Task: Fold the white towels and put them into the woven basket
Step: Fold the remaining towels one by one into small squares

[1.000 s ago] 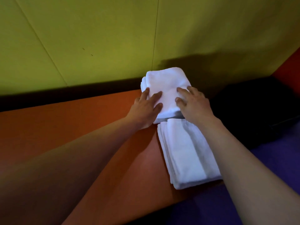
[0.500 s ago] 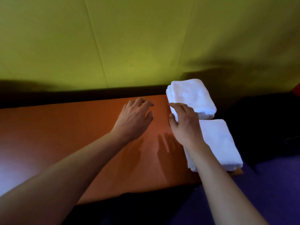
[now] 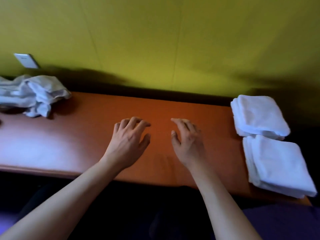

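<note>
Two stacks of folded white towels lie at the right end of the orange table (image 3: 86, 135): a far stack (image 3: 259, 115) and a near stack (image 3: 277, 165), touching each other. A heap of crumpled white towels (image 3: 32, 94) sits at the far left. My left hand (image 3: 129, 141) and my right hand (image 3: 187, 139) hover over the middle of the table, palms down, fingers spread, holding nothing. No woven basket shows in this view.
A yellow-green wall (image 3: 155, 40) runs right behind the table, with a white wall plate (image 3: 26, 60) at the left. A dark object (image 3: 7, 110) lies partly under the crumpled heap. Below the table's front edge it is dark.
Both hands have left the folded towel stack and moved left to the table's middle. The view has swung left, bringing the crumpled heap into sight.
</note>
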